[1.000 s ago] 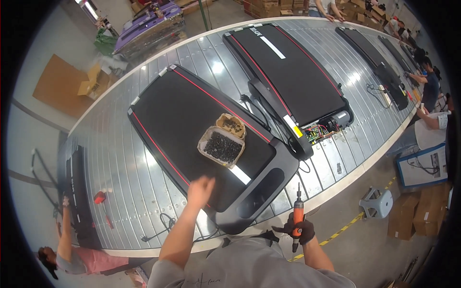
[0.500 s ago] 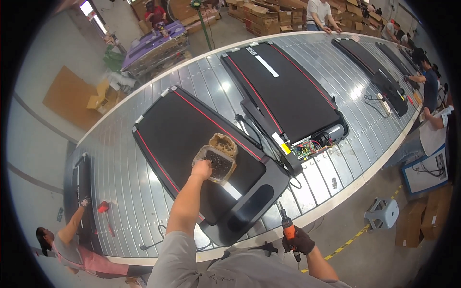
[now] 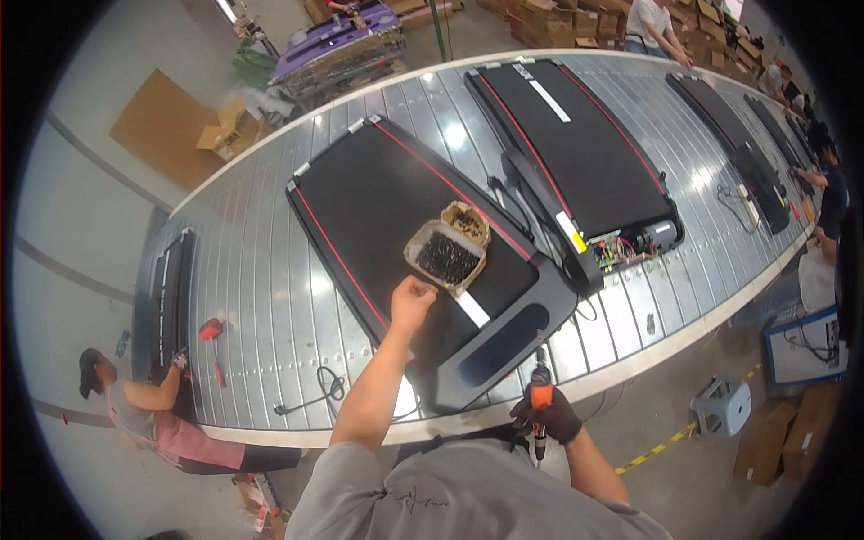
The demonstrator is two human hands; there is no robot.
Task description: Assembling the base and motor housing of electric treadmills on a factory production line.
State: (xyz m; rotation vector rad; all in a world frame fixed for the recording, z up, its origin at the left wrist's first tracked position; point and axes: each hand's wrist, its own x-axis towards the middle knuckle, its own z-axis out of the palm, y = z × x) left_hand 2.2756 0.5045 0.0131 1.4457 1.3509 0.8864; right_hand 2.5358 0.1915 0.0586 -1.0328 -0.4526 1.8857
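My bare left hand (image 3: 413, 301) is closed in a pinch just below a tub (image 3: 411, 249) filled with small dark screws. Whatever its fingertips hold is too small to make out. Against the tub's far side sits a smaller, worn container (image 3: 484, 221) with a few more small parts. Both rest on the black belt of a flat treadmill (image 3: 360, 189) with red side lines and a dark console end near me. Gloved in black, my right hand (image 3: 560, 419) grips an orange and black power screwdriver (image 3: 541, 396), its bit pointing away from me at the table edge.
A second treadmill (image 3: 576, 135) lies to the right, its wiring (image 3: 614, 252) exposed. The metal slatted table (image 3: 243, 270) curves around. At left are a red mallet (image 3: 211, 329) and a co-worker (image 3: 153, 405). A stool (image 3: 722, 405) stands on the floor at right.
My left hand has come out of the screw tub toward me, fingers pinched. The screwdriver has swung more upright in my right hand. The whole view has shifted.
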